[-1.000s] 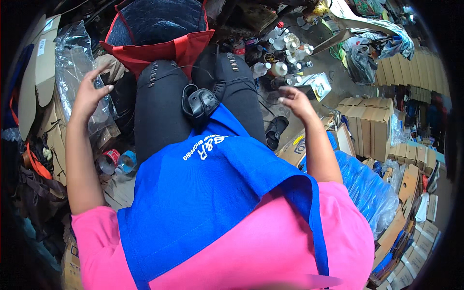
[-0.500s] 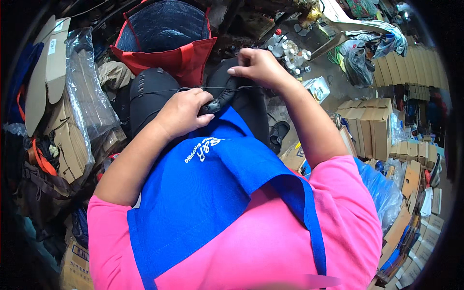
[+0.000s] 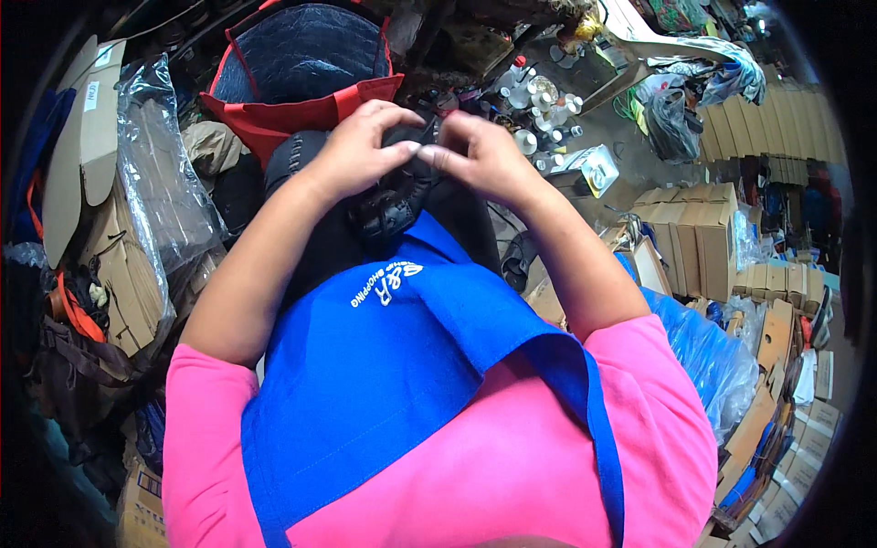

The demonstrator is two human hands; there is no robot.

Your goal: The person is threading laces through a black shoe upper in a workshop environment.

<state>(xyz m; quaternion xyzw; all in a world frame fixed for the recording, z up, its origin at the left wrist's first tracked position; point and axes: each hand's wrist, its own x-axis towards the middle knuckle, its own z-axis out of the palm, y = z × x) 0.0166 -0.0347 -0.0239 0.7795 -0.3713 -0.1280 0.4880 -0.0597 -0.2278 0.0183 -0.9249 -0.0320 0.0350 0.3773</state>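
In my lap lies a black, curved leather-like piece [image 3: 388,212], shaped like part of a shoe, with a puckered edge. Its upper end runs up between my two hands, where fingers hide it. My left hand [image 3: 373,146] bends over it from the left, thumb and forefinger closing on a dark part. My right hand [image 3: 482,157] meets it from the right, thumb tip almost touching the left thumb. Its fingers are curled and blurred, so what they pinch cannot be made out. A blue apron [image 3: 365,356] covers my lap below the piece.
Beyond my knees stands an open red bag [image 3: 306,114] with a silvery lining. Several bottles [image 3: 548,100] sit on the floor at the far right. Stacked cardboard [image 3: 690,224] is at the right, and plastic-wrapped cardboard [image 3: 164,155] leans at the left.
My left hand has moved up and right, off the lower part of the black piece. My right hand has come down slightly, and both hands now meet. The thread across my knees no longer shows.
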